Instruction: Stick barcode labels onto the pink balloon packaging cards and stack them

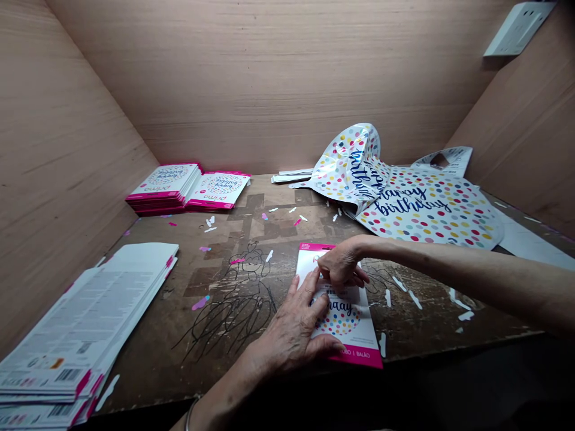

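Note:
A white balloon packaging card with a pink border lies on the worn tabletop, printed with coloured dots and dark lettering. My left hand presses on its lower left part, fingers spread across the card. My right hand comes in from the right, its fingertips pinched on the card's upper part. The fingers hide most of the card's top lettering. Whether a thin sheet lies under the right fingertips is too small to tell.
Two stacks of pink-edged cards stand at the back left. A pile of printed white sheets lies at the front left. Polka-dot foil balloons lie at the back right. Paper scraps dot the table, inside tall wooden walls.

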Available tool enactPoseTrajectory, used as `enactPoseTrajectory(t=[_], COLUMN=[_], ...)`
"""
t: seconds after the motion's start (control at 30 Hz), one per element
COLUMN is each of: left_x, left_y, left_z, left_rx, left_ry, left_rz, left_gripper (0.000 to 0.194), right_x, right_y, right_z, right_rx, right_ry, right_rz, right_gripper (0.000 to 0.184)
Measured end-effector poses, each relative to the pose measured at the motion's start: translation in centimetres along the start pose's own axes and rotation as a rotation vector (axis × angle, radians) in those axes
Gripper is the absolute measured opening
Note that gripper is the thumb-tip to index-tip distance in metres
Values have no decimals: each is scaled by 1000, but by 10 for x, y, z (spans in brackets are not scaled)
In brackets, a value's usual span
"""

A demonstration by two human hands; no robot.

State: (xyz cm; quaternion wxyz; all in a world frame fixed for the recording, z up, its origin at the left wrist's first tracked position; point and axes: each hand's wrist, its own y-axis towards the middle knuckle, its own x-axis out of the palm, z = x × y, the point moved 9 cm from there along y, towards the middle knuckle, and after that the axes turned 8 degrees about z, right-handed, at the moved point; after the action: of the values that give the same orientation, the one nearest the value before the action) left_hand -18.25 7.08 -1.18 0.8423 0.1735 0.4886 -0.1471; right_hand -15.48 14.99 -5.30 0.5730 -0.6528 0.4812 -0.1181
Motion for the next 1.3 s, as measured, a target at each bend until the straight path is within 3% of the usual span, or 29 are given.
enactPoseTrajectory(t=[0.4, 0.53, 0.63, 0.77, 0.93, 1.03, 1.13, 1.3], left_x=[6, 7, 5, 1, -1, 1, -3, -4], left_y=[0, -1, -2, -1, -2, -15, -45, -106], left_z=[-2, -1, 0, 0, 5, 18, 41, 64], left_rx=[7, 9, 2, -7, -37, 7, 60, -1], left_ry=[27, 21, -1, -30, -62, -74, -24, 309], left_rz=[-42, -50, -43, -47, 19, 37, 40, 91], left_gripper=[70, 71, 68, 67, 63, 72, 78, 48], right_x=[-6, -8, -11, -17, 13, 39, 64, 75], right_y=[-9, -18, -29, -46, -56, -57, -52, -52], right_z=[6, 25, 41, 55, 80, 86, 84, 23], right_rx=[39, 108, 133, 125, 188, 169, 163, -102], right_ry=[-73, -39, -33, -1, 147, 158, 172, -16], right_rz=[164, 268, 446, 810, 1016, 1083, 1113, 1350], right_gripper=[17, 34, 49, 44, 36, 36, 41, 39])
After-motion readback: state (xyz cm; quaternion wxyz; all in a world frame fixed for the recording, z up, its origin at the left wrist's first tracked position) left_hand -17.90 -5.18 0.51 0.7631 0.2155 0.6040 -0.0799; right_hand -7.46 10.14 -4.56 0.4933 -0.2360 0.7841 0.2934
